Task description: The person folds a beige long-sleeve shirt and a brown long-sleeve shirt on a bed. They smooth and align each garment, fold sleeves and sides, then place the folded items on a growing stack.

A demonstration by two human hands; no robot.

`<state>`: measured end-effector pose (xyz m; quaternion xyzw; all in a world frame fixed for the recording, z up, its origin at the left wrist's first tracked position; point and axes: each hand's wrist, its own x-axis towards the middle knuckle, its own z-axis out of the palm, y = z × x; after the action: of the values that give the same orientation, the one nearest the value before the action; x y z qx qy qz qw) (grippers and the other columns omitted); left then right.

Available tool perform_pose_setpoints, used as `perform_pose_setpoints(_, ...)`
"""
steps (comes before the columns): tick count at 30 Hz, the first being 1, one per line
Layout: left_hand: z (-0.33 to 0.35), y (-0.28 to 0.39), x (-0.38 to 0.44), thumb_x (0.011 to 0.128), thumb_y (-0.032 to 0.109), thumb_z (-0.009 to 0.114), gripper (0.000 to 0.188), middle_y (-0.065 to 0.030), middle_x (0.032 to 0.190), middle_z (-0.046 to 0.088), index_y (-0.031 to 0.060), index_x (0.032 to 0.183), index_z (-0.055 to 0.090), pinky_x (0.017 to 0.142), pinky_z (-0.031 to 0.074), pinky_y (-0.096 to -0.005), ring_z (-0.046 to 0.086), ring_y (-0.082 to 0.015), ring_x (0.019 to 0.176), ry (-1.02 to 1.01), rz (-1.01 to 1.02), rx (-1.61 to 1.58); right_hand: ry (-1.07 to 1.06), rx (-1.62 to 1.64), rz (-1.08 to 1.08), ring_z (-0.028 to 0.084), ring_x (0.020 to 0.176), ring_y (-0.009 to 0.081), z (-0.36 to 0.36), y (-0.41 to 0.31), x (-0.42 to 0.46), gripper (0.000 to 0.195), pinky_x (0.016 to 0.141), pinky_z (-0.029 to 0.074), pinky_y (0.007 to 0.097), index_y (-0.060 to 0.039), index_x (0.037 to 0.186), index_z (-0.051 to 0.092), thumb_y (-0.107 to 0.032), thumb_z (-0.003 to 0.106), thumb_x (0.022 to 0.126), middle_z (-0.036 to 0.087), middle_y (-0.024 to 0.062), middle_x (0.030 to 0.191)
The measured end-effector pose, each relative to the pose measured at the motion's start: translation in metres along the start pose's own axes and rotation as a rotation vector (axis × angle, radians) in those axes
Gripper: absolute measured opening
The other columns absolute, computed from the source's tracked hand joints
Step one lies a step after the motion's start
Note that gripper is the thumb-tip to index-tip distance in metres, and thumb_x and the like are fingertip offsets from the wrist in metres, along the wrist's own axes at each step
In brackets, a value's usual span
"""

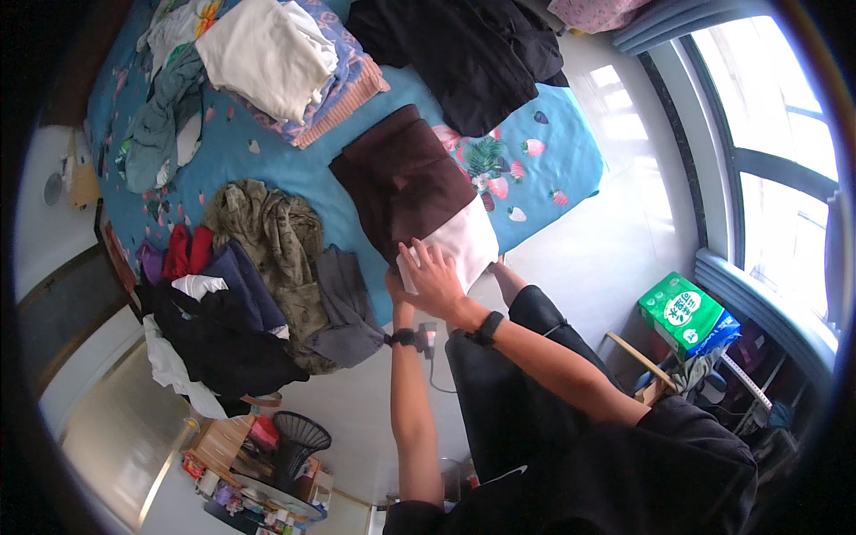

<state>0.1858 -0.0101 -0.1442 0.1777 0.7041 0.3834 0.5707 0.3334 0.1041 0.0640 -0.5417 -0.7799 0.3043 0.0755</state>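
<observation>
A dark maroon and white garment (422,175) lies folded near the edge of the bed, its maroon part farther away and the white part close to me. Flat across the white fabric rests my right hand (436,279), fingers slightly spread, with a black band on the wrist. My left hand (397,289) is at the garment's near left corner. The right hand and the cloth partly cover it, so its fingers are hidden. It also wears a dark wristband.
Blue strawberry-print sheet (565,137) covers the bed. Folded white cloth (267,57) tops a stack at the back left; black clothing (461,57) lies at the back. Loose clothes (267,234) are heaped on the left. A green package (682,311) stands right, near the window.
</observation>
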Motion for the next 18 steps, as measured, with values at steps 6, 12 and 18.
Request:
perform_pose_setpoints(6, 0.053, 0.077, -0.039, 0.100, 0.058, 0.057, 0.073, -0.0178, 0.145, 0.049, 0.0091, 0.152, 0.041, 0.106, 0.046, -0.0417, 0.051, -0.0263, 0.131, 0.215, -0.160, -0.552, -0.195, 0.395, -0.129, 0.049, 0.130, 0.0360, -0.027, 0.102, 0.010, 0.050, 0.109, 0.041, 0.0459, -0.0043, 0.130, 0.067, -0.039, 0.068, 0.094, 0.059, 0.0168, 0.139)
perform_pose_setpoints(12, 0.077, 0.107, -0.012, 0.084, 0.059, 0.078, 0.082, -0.0262, 0.130, 0.055, -0.0053, 0.131, 0.059, 0.102, 0.047, -0.0459, 0.057, -0.0397, 0.115, 0.450, 0.034, 0.313, -0.149, 0.164, -0.389, 0.037, 0.146, 0.0382, -0.006, 0.071, -0.002, 0.051, 0.118, 0.034, 0.0516, -0.0024, 0.132, 0.065, -0.022, 0.072, 0.086, 0.050, 0.0137, 0.152)
perform_pose_setpoints(18, 0.071, 0.135, -0.017, 0.083, 0.063, 0.076, 0.075, -0.0282, 0.126, 0.055, -0.0065, 0.110, 0.069, 0.105, 0.041, -0.0545, 0.048, -0.0438, 0.124, 0.467, 0.195, 0.837, -0.241, 0.216, -0.397, 0.034, 0.150, 0.0345, -0.005, 0.092, -0.002, 0.049, 0.119, 0.033, 0.0503, -0.0028, 0.133, 0.065, -0.013, 0.073, 0.085, 0.051, 0.0129, 0.152)
